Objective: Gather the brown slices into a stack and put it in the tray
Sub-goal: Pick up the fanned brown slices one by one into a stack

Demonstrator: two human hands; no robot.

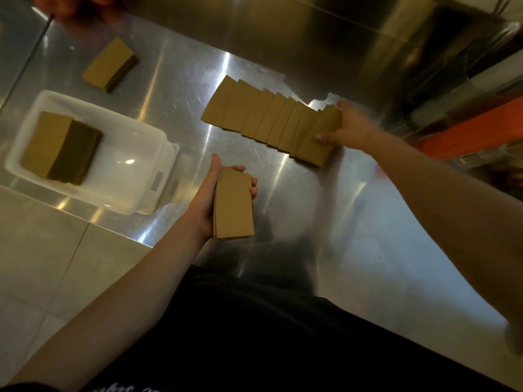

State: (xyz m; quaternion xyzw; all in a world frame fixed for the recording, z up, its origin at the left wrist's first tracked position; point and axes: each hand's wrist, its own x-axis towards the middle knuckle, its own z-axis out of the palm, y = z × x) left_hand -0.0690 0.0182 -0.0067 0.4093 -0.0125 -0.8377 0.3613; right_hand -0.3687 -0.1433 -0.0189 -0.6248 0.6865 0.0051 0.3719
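Nearest, the left hand (208,202) grips a small stack of brown slices (233,203) above the steel worktop (353,236). Further out, the right hand (349,127) clasps the end of a fanned row of slices (266,117). To the left, the white tray (135,176) holds another stack (60,148); beyond it lies a loose stack (110,63).

A single wide-angle view comes from the person's head, looking forward and steeply down onto the steel worktop (283,176). It sits close: both forearms enter from the bottom edge and the person's dark clothing fills the lower middle. The white tray (158,142) lies left of centre, floor tiles (42,250) show at the lower left, and straight lines bend toward the frame edges.
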